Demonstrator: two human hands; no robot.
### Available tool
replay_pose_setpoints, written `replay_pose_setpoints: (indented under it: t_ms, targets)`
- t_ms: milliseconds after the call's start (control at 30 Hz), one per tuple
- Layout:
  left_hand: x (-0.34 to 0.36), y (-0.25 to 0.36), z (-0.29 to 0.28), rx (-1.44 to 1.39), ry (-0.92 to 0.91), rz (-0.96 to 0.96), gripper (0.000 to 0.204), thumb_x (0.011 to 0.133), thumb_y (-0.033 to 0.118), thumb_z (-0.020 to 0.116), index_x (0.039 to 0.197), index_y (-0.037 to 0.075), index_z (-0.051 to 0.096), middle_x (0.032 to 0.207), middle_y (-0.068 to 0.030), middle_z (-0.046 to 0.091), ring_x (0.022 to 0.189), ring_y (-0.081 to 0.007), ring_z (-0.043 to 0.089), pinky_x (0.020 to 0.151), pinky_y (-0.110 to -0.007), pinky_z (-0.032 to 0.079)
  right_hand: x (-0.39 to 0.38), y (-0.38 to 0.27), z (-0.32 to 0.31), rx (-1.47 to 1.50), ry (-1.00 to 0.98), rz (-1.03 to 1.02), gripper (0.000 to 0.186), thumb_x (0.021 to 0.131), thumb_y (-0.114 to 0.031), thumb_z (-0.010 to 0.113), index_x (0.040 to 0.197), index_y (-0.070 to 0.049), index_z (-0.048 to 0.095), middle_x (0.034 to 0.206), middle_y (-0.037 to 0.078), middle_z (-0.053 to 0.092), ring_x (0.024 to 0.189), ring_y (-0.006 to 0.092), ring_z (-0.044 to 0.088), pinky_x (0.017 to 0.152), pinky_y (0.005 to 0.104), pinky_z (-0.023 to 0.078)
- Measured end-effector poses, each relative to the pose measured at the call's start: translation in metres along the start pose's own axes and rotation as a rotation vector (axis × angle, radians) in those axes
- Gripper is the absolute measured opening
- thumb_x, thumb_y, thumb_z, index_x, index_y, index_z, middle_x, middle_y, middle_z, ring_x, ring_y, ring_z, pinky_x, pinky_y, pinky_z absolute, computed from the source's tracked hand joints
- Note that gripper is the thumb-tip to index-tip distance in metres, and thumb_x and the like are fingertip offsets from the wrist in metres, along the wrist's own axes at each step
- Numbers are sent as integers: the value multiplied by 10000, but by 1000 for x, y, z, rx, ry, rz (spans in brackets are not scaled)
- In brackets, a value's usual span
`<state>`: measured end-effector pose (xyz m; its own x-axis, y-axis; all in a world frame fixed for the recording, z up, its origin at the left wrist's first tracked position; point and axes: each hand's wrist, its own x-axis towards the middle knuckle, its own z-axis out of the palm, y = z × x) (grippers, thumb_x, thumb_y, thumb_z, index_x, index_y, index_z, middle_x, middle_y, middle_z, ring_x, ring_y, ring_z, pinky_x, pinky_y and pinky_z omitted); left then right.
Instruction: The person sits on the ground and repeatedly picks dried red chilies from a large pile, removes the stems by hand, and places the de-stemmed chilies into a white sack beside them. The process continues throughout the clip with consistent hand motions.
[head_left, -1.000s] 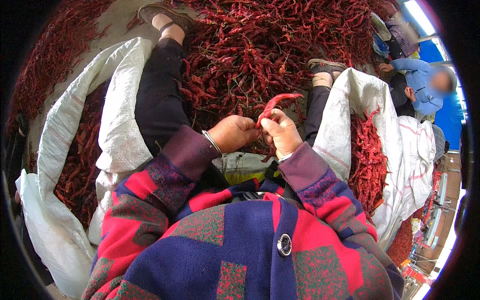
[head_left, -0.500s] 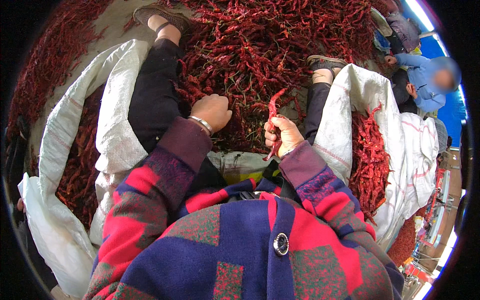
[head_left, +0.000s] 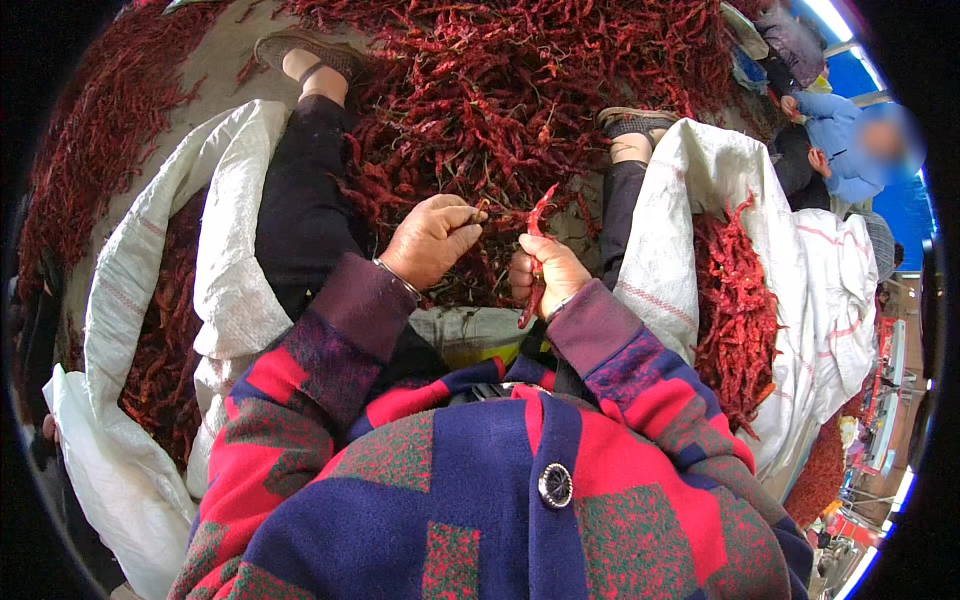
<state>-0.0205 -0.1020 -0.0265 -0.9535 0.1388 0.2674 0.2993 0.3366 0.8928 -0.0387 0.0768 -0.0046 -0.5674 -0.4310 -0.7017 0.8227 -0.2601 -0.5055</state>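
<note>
My right hand (head_left: 552, 268) is closed round a long dried red chili pepper (head_left: 541, 210). The pepper stands nearly upright, its ends showing above and below the fingers. To its left, my left hand (head_left: 430, 240) pinches a small brownish stem-like bit (head_left: 479, 214) between thumb and forefinger. The two hands are apart, at about the same height. Beyond and beneath them spreads a large heap of dried red chilies (head_left: 480, 110), lying between my outstretched legs.
An open white woven sack (head_left: 235, 250) with chilies stands by my left leg. Another white sack (head_left: 655, 240), holding red chilies (head_left: 735, 310), is at my right. More chilies (head_left: 105, 130) cover the floor at far left. A person in blue (head_left: 840, 145) sits at far right.
My left hand has turned and come nearer the right, the brownish bit now showing at its fingertips. The right hand has shifted slightly left, still holding the chili pepper.
</note>
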Motion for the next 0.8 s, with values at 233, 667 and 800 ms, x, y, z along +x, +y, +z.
replay_pose_setpoints:
  t_ms: [233,667,800]
  targets:
    - [-3,21,8,154,21,352,317,670,6,546,978,81,531,1029,-145,440,947,-283,441,792,-345,375,-4,5,14,83,-121,180,214,752,-349,519,645,-170,471,476,-32,392,408,108,371,375,241,298]
    - [-9,15,13,-721,-303,-524,278,809,244,476,881,-19,527,765,-18,543,700,-79,489,639,-233,409,0,-2,15,-263,0,-463,122,717,-61,569,837,-53,543,754,-14,548,651,75,494,621,213,403]
    - [-8,19,12,-711,-446,-582,208,787,182,478,855,-9,530,681,-23,531,606,-88,485,555,-217,392,-4,9,14,-300,-41,-470,119,720,-49,562,836,-56,540,743,-19,535,654,65,489,605,211,410]
